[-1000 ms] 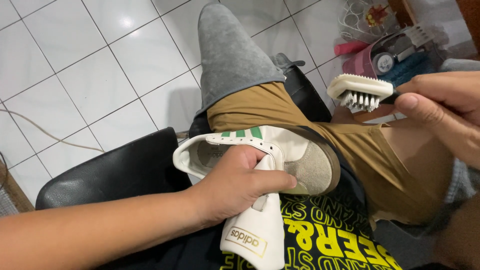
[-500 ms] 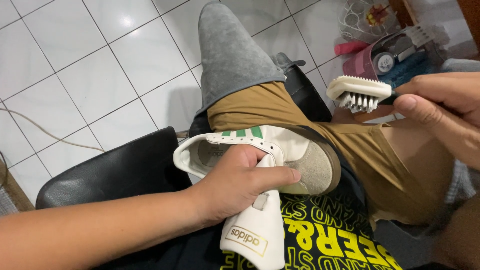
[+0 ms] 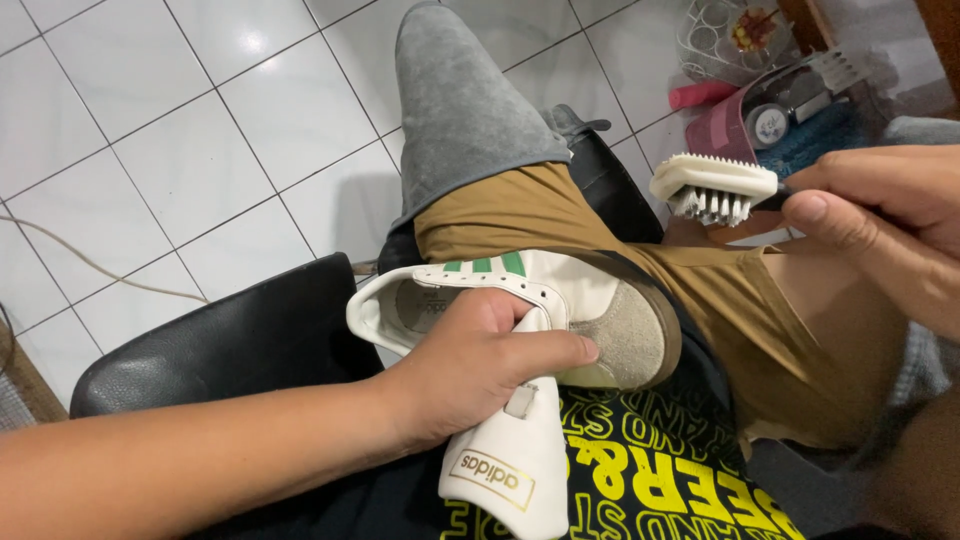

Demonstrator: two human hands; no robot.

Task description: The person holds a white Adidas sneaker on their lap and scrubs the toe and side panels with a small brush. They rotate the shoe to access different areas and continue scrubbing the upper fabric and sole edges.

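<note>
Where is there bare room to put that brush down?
The white tiled floor left of the grey cloth lies bare, apart from a thin cord. The top right corner is crowded with a pink container and wire rack. The lap holds the sneaker.

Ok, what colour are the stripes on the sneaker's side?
Green, on the white sneaker held by the left hand; head view.
</note>
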